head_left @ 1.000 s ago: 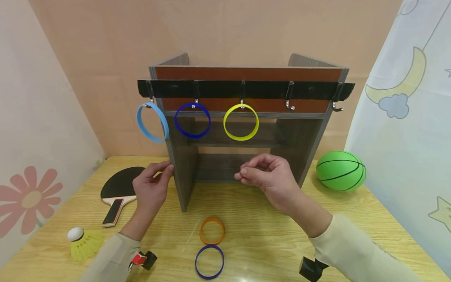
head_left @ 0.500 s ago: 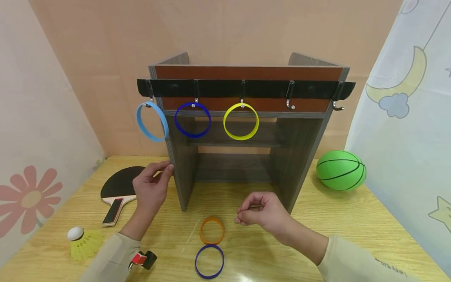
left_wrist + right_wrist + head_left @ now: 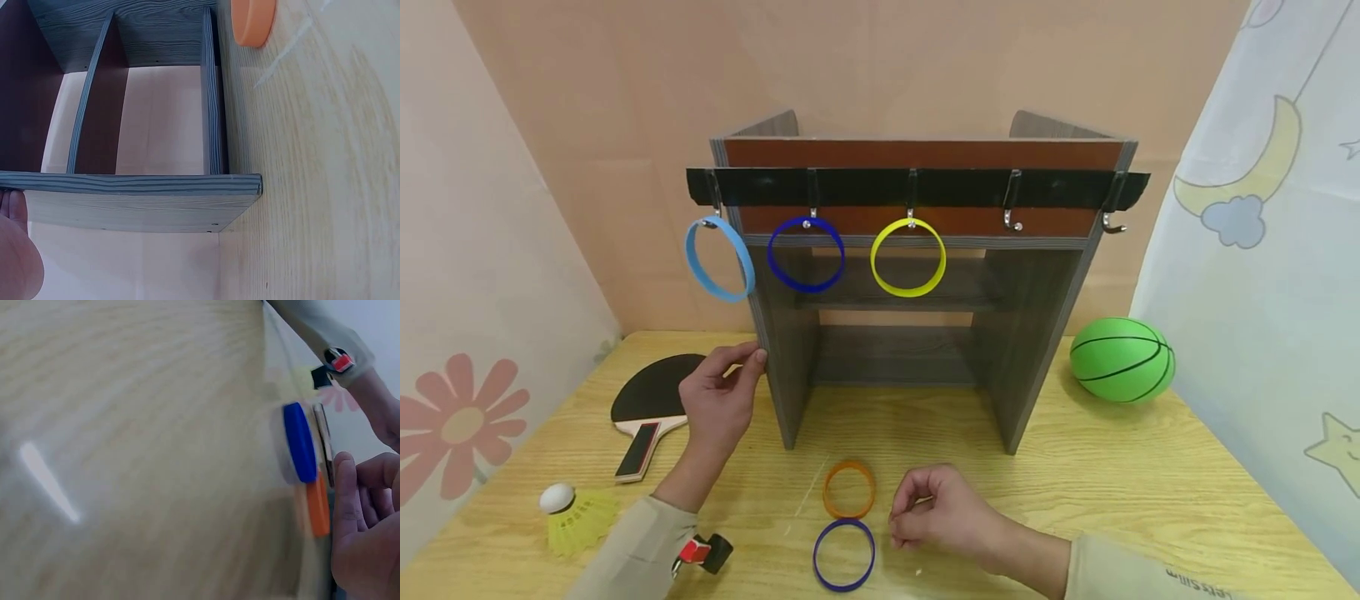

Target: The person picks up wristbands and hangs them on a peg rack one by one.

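My left hand [image 3: 721, 396] holds the left side panel of a grey wooden shelf [image 3: 782, 367], thumb at its front edge. The left wrist view shows its fingers [image 3: 14, 206] against the panel's outer face. Low over the table, my right hand [image 3: 943, 518] has loosely bent fingers with nothing in them. Just left of it lie an orange wristband [image 3: 848, 462] and, nearer me, a dark blue wristband [image 3: 844, 589]. From hooks on the shelf's black strip [image 3: 865, 187] hang a light blue wristband [image 3: 748, 271], a blue wristband [image 3: 844, 257] and a yellow wristband [image 3: 910, 292].
Two bare hooks, a fourth hook [image 3: 1013, 222] and an end hook [image 3: 1112, 225], are at the strip's right. A green ball [image 3: 1122, 360] sits right of the shelf. At left lie a table tennis bat [image 3: 651, 392] and a yellow shuttlecock [image 3: 580, 517] on the wooden table [image 3: 1120, 483].
My right hand has come down from in front of the shelf to beside the wristbands on the table. My left hand stays at the side panel, and the hanging wristbands keep their places.
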Demonstrator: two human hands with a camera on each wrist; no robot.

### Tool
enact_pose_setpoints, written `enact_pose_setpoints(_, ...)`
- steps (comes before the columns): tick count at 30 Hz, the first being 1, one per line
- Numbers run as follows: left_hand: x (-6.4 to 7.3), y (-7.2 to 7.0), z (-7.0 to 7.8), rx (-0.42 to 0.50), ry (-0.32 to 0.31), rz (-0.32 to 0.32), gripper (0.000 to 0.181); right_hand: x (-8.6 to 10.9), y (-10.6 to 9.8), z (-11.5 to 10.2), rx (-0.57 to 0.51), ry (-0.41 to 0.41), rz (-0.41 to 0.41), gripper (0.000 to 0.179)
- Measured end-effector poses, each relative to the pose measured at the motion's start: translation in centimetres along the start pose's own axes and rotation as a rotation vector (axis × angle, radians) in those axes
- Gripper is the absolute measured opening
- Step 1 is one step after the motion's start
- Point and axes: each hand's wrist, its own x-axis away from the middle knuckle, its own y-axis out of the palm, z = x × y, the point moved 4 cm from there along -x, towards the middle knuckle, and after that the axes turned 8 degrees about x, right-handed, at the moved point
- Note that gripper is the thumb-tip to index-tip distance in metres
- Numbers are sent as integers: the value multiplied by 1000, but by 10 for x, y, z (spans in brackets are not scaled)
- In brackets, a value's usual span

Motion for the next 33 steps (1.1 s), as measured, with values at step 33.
enact_pose_setpoints(33,1,-1,-3,-21,-5,8,8,-8,24,15,203,80,71,13)
